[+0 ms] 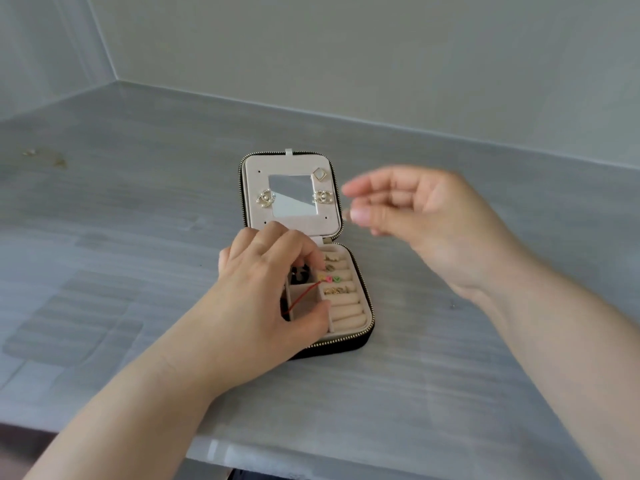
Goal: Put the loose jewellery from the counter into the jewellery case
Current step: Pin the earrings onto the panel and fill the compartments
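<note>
A small black zip jewellery case (367, 308) lies open on the grey counter, cream inside. Its lid (252, 216) holds a small mirror, two pearl earrings (266, 199) and a white square stud. The base has ring rolls with several gold rings (336, 290) and a coloured bead piece (329, 279) on a red cord (300, 299). My left hand (266, 289) rests over the base's left side, fingertips at the beads, thumb on the front divider. My right hand (426, 216) hovers blurred to the right of the lid, fingers loosely bent, nothing visible in it.
The grey counter (450, 375) runs to a front edge near the bottom. Plain walls meet in a corner at the back left. A small gold item (31, 152) and a yellowish mark lie far left on the counter.
</note>
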### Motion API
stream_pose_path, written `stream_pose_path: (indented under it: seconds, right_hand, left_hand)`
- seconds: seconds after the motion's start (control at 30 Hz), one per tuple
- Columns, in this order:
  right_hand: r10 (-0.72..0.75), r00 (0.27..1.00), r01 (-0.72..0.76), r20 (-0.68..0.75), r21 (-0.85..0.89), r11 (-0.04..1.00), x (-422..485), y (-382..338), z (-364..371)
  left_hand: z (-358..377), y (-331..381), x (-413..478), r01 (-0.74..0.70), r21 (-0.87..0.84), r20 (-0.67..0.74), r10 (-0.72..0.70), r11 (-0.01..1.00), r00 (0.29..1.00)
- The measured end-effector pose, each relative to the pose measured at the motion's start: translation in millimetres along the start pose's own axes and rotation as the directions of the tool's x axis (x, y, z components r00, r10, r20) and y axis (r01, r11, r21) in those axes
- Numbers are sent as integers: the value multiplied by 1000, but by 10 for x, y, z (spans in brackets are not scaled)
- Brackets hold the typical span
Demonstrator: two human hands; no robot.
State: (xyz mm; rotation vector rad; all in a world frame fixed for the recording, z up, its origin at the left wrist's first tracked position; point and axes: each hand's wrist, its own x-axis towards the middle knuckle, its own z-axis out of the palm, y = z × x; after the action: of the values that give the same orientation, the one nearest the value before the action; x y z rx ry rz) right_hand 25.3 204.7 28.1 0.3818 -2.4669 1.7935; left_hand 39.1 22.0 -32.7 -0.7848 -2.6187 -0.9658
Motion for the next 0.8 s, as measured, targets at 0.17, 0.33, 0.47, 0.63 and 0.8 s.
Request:
stream_pose_path:
  seconds: [0.17, 0.33, 0.47, 0.63, 0.8]
  right_hand:
    - [-91, 996, 92, 25, -55, 994, 588, -195, 239]
    - [-2, 991, 7, 130, -44, 999, 858, -130, 374]
    - [56, 981, -50, 188, -35, 998, 907, -35, 359]
    - [30, 983, -4, 183, -144, 990, 943, -25, 372]
    - [5, 987, 22, 158, -169, 985, 927, -44, 400]
  left_hand:
    - [-13, -6, 38, 316, -149, -150, -337, 937, 929]
    - [-49, -11, 69, 417, -329, 1, -441, 847, 897]
    - [-57, 28, 64, 423, -252, 29, -430, 871, 902]
    - [-65, 7, 91, 461, -279, 61, -463, 843, 884]
    - [-63, -6, 92, 450, -279, 86, -445, 848, 892]
